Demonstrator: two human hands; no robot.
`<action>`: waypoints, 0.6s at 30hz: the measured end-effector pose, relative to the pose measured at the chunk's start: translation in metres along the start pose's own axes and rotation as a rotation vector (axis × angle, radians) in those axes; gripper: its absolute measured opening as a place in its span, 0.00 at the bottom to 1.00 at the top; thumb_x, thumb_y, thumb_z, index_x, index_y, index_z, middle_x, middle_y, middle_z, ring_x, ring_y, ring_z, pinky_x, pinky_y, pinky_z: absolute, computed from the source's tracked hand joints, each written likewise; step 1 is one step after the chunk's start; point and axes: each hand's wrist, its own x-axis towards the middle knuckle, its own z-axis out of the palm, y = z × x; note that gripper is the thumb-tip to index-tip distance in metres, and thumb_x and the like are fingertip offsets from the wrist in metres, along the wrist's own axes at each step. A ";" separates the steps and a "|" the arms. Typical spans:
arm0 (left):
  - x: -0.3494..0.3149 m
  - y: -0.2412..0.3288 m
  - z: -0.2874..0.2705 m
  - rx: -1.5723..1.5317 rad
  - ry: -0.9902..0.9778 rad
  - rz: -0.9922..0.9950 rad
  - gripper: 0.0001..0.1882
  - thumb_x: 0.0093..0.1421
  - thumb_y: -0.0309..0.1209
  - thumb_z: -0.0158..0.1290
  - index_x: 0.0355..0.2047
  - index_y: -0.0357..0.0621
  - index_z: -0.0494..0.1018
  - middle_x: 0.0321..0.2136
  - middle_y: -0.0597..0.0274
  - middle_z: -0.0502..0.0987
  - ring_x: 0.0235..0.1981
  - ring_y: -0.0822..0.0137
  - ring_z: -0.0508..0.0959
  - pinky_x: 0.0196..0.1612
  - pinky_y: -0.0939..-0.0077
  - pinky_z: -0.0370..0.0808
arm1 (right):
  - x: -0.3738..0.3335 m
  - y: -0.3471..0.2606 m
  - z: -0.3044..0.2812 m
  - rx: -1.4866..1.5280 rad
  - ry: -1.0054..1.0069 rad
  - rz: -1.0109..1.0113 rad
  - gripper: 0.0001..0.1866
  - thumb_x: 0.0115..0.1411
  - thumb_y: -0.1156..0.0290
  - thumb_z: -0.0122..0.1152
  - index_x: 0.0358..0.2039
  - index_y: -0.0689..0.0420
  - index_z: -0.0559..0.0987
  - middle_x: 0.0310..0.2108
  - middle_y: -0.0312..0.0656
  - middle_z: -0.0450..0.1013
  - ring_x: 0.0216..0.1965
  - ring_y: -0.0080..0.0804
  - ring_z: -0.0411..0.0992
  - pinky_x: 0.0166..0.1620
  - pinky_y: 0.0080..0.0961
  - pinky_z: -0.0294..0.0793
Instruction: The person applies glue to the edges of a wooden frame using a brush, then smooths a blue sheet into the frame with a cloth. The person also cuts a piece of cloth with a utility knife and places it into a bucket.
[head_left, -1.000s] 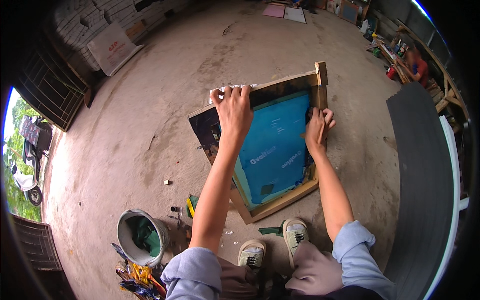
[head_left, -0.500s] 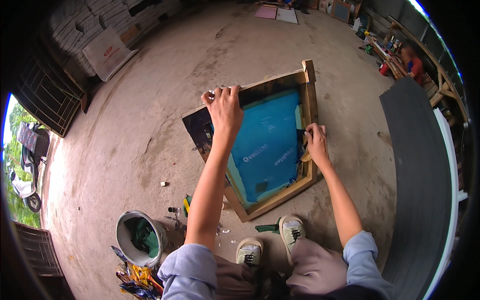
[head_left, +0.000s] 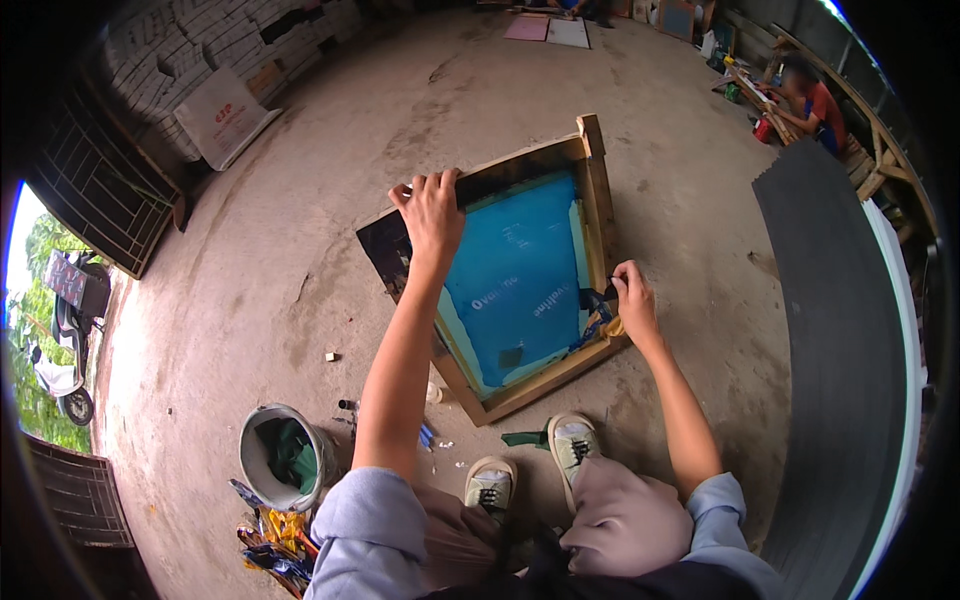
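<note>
A screen-printing frame (head_left: 545, 383) of wood leans tilted in front of my feet, with a blue mesh (head_left: 510, 262) stretched inside it. My left hand (head_left: 434, 222) is closed over the frame's far edge, its fingers hooked round the wood. At the right side my right hand (head_left: 637, 305) pinches the end of a dark strip of tape (head_left: 598, 298). The strip is partly lifted and still runs back to the mesh's lower right border, where crumpled dark and brownish tape gathers. Pale green bands show along the mesh's edges.
A grey bucket (head_left: 262, 462) with green cloth stands at lower left, beside crumpled yellow and dark wrappers (head_left: 280, 545). Small scraps lie by my shoes (head_left: 490, 485). A long black corrugated sheet (head_left: 835, 380) lies along the right. A person (head_left: 818, 112) sits at far right.
My right hand has drawn away from the frame's right rail, and more of the dark tape now stretches from it. The left hand keeps its hold; the whole view has shifted slightly.
</note>
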 end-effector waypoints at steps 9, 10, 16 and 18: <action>-0.008 0.014 -0.021 -0.019 0.041 0.045 0.27 0.40 0.24 0.61 0.44 0.55 0.74 0.36 0.68 0.77 0.44 0.66 0.73 0.51 0.58 0.55 | -0.011 -0.018 -0.033 -0.013 0.106 0.017 0.05 0.63 0.77 0.50 0.36 0.61 0.64 0.30 0.48 0.67 0.32 0.48 0.70 0.33 0.40 0.66; -0.009 0.015 -0.024 -0.024 0.044 0.052 0.27 0.40 0.24 0.61 0.44 0.54 0.74 0.36 0.68 0.77 0.44 0.66 0.73 0.51 0.59 0.55 | -0.015 -0.017 -0.033 -0.016 0.146 0.018 0.04 0.63 0.77 0.50 0.36 0.61 0.65 0.30 0.47 0.67 0.32 0.47 0.70 0.33 0.39 0.67; -0.006 0.046 -0.029 -0.136 0.013 0.157 0.26 0.41 0.25 0.62 0.45 0.54 0.73 0.37 0.68 0.77 0.44 0.65 0.73 0.51 0.57 0.56 | -0.021 0.013 -0.057 -0.067 0.187 0.031 0.07 0.68 0.70 0.42 0.38 0.60 0.67 0.29 0.51 0.72 0.32 0.48 0.72 0.33 0.38 0.70; -0.004 0.070 -0.024 -0.134 -0.011 0.210 0.26 0.42 0.27 0.63 0.45 0.54 0.73 0.37 0.68 0.77 0.44 0.65 0.73 0.51 0.56 0.56 | -0.018 0.009 -0.054 -0.105 -0.013 0.194 0.09 0.68 0.67 0.42 0.38 0.59 0.68 0.28 0.51 0.73 0.32 0.49 0.74 0.33 0.39 0.71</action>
